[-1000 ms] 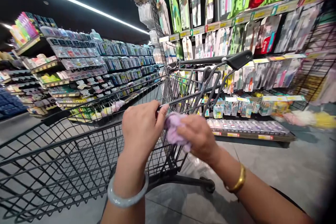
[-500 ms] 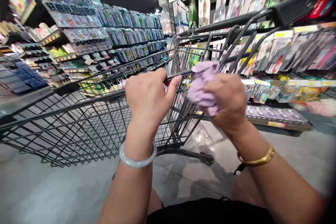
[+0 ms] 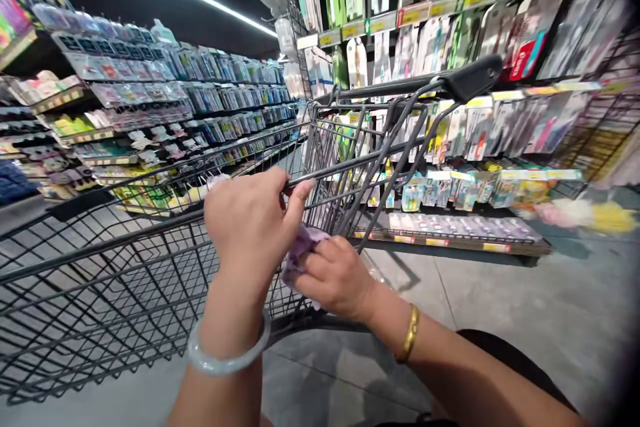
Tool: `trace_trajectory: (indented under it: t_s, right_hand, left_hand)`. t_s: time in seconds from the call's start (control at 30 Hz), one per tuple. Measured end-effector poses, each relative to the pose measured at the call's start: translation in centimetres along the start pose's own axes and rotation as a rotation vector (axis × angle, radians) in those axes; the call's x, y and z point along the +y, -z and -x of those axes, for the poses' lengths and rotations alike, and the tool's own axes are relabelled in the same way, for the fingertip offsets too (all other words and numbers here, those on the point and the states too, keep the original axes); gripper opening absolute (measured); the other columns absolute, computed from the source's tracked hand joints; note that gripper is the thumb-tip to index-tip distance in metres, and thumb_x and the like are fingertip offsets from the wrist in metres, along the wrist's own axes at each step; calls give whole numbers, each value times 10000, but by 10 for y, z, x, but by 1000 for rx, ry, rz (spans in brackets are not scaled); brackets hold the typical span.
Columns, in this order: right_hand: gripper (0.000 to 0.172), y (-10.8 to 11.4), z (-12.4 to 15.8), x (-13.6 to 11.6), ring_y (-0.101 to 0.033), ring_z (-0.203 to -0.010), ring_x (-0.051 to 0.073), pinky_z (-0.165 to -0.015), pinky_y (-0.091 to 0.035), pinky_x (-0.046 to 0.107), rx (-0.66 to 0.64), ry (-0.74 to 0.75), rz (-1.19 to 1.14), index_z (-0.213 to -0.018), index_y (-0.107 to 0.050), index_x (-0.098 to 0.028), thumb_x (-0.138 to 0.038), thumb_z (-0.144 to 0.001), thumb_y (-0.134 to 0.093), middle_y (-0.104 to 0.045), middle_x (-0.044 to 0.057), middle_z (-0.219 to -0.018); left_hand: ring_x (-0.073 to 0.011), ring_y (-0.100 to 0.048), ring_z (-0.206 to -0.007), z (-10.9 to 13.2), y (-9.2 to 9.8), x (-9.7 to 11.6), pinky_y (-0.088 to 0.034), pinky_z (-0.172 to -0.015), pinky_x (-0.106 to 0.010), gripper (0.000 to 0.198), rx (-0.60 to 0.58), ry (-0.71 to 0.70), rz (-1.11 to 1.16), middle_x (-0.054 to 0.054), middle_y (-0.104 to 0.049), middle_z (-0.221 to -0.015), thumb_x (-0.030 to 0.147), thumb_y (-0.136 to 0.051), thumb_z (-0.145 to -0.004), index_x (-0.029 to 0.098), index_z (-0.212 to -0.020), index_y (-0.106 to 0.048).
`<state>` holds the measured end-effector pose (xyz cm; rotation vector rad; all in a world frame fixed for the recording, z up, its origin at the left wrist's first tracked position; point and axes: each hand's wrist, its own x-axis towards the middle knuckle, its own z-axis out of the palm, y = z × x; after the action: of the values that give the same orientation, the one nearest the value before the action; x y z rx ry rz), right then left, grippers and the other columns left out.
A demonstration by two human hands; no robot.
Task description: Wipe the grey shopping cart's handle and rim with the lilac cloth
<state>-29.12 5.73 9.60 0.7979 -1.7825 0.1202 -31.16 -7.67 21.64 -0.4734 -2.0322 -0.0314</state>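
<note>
A dark wire shopping cart (image 3: 125, 280) fills the left and middle of the view, its black handle (image 3: 465, 80) raised at the upper right. My left hand (image 3: 250, 220) grips the cart's top rim rail, thumb hooked over the bar; a pale bangle sits on that wrist. Just below and right of it, my right hand (image 3: 335, 277) is closed around a crumpled lilac cloth (image 3: 300, 250), pressed against the cart's side wires under the rim. Most of the cloth is hidden behind both hands. A gold bangle circles the right wrist.
Store shelves (image 3: 150, 113) packed with small packaged goods line the aisle on the left. A rack (image 3: 450, 27) of hanging packets stands close behind the cart on the right, with a low shelf (image 3: 450, 233) near the floor. Grey tiled floor (image 3: 500, 320) lies to the right.
My right hand with the lilac cloth has dropped from the upper rail beside the handle to the side wires below my left hand. The left hand keeps its grip on the rim.
</note>
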Motion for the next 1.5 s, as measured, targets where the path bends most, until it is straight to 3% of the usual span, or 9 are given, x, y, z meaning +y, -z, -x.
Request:
trace_trajectory:
  t_s: [0.1, 0.3, 0.43, 0.6, 0.83, 1.03, 1.17, 1.37, 1.5]
  right_hand:
    - [70, 21, -6, 21, -576, -909, 174, -737, -441, 341, 166, -71, -18, -963, -652, -267, -255, -898, -628, -672, 1, -965]
    - [152, 78, -26, 80, -575, -1089, 252, -962, -482, 468, 570, -589, 117, -1011, -591, -243, -218, -863, -616, -592, 66, -1018]
    - [195, 59, -22, 58, -582, -1073, 251, -923, -494, 456, 444, -523, 62, -1041, -603, -270, -205, -858, -611, -630, 65, -1070]
    - [208, 33, -12, 35, -582, -1036, 209, -839, -503, 380, 197, -48, -12, -1085, -623, -283, -220, -887, -633, -676, 14, -1102]
    - [160, 38, -10, 50, -553, -1098, 230, -953, -464, 433, 380, -400, -31, -1045, -643, -246, -307, -897, -635, -653, 64, -1099]
    - [96, -23, 25, -15, -504, -899, 180, -734, -342, 362, 25, 16, 3, -957, -633, -287, -246, -960, -546, -675, -37, -989]
    - [147, -44, 39, -40, -494, -851, 157, -727, -315, 348, -118, 117, -108, -904, -616, -277, -223, -979, -501, -653, -48, -910]
    - [165, -6, 0, -6, -533, -1051, 186, -829, -365, 362, 18, -118, -180, -1081, -620, -303, -231, -969, -522, -659, 3, -1165]
    - [222, 35, -37, -4, -568, -1080, 193, -922, -461, 357, 150, -460, -578, -1108, -570, -207, -184, -888, -552, -636, 68, -1158]
  left_hand:
    - [-201, -463, -593, 1, -3, -1, -185, -598, -345, 480, 34, -11, 1, -22, -563, -602, 646, -450, -937, 237, -716, -568]
    - [-209, -496, -644, 6, -13, -2, -235, -654, -369, 413, 169, -30, -5, -12, -574, -609, 603, -511, -926, 241, -739, -579]
    - [-204, -486, -632, 6, -15, -2, -234, -654, -373, 398, 214, -60, 23, -11, -559, -595, 572, -506, -939, 239, -733, -577]
    - [-194, -487, -642, 6, -13, -2, -228, -667, -370, 379, 210, -37, 26, -17, -565, -620, 499, -482, -973, 230, -722, -574]
    - [-254, -552, -970, 14, -23, 1, -298, -909, -425, 401, 104, 97, 261, -54, -616, -846, 539, -402, -988, 234, -888, -643]
    - [-289, -492, -1137, 25, -36, 0, -204, -1071, -529, 414, 163, 94, 249, -98, -631, -1066, 528, -374, -998, 234, -1136, -632]
    - [-316, -480, -1247, 29, -41, -4, -194, -1127, -542, 409, 193, 81, 268, -113, -625, -1181, 497, -446, -974, 226, -1229, -616]
    - [-286, -419, -1414, 40, -17, -11, -224, -1187, -542, 446, 78, -34, 364, -82, -558, -1418, 467, -424, -992, 297, -1397, -503]
    - [-286, -306, -1503, 65, 12, 2, -324, -1170, -529, 690, -14, -61, 560, -80, -362, -1589, 725, -247, -948, 335, -1515, -303]
